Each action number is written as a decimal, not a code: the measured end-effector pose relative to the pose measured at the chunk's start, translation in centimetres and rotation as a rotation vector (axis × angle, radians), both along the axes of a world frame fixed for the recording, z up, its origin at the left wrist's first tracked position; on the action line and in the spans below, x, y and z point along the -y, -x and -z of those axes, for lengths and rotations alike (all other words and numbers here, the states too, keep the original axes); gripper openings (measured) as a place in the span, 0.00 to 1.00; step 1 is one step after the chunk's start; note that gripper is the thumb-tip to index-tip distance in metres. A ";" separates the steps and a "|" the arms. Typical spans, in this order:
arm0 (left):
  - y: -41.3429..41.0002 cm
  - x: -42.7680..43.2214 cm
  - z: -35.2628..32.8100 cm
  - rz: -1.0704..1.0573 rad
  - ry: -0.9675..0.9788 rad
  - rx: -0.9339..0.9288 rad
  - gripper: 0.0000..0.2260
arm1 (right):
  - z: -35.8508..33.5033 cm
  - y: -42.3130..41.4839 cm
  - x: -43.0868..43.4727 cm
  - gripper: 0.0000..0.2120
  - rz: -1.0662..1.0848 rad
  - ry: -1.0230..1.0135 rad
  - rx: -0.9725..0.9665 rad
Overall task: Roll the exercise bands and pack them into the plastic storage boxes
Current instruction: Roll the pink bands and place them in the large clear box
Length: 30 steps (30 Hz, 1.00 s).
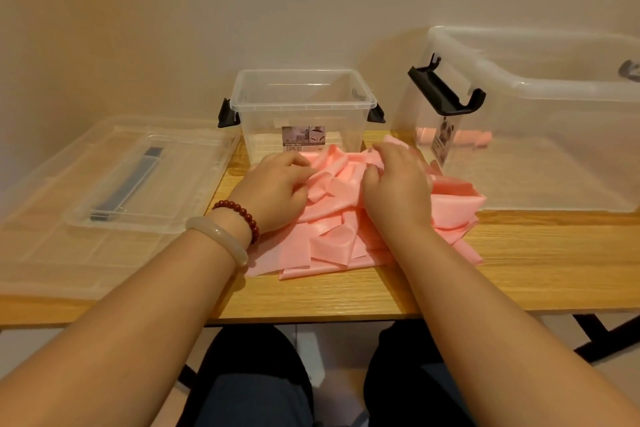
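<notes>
While the pink bands [332,225] lie heaped on the table [519,253] just in front of the small box [301,104], the left hand [273,187] and right hand [394,180] each grip folds with curled fingers; pink rolls [474,138] sit in the big box [554,90].

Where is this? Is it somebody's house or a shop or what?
Probably a plain room in a home, though I can't be sure. A light wooden table stands against a bare cream wall, holding a small clear plastic storage box and a heap of pink exercise bands.
</notes>
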State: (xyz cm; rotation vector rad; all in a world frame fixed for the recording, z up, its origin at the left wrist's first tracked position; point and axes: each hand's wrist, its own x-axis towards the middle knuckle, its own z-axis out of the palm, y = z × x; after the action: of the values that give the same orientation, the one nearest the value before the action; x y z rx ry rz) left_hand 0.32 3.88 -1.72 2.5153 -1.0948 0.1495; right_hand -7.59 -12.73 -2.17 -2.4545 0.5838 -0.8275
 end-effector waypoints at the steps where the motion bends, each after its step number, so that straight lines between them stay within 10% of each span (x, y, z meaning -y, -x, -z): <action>1: 0.1 -0.3 -0.4 -0.002 0.007 -0.045 0.19 | 0.1 -0.2 0.2 0.20 0.007 -0.028 -0.054; 8: 1.1 1.1 -2.0 -0.075 0.153 -0.039 0.18 | 0.2 0.5 0.1 0.13 -0.036 -0.125 0.141; 14: 0.7 1.7 -2.6 -0.095 0.377 0.032 0.08 | -0.7 0.6 -0.4 0.24 -0.136 0.087 -0.121; 17: 0.9 0.9 -3.7 -0.047 0.490 -0.042 0.10 | -1.4 -0.3 -0.8 0.06 -0.255 -0.157 -0.064; 22: 0.7 -0.3 -3.5 -0.066 0.548 -0.037 0.09 | -3.5 0.2 -1.4 0.09 -0.395 -0.445 0.138; 30: 0.5 -1.5 -2.7 -0.107 0.542 -0.271 0.15 | -1.4 0.3 -1.4 0.12 -0.528 -0.329 -0.122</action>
State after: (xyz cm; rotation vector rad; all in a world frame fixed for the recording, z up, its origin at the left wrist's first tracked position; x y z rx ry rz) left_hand -0.17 5.40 0.94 2.0319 -0.6958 0.1120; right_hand -7.86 -11.36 -0.75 -2.2041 0.0825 -0.3388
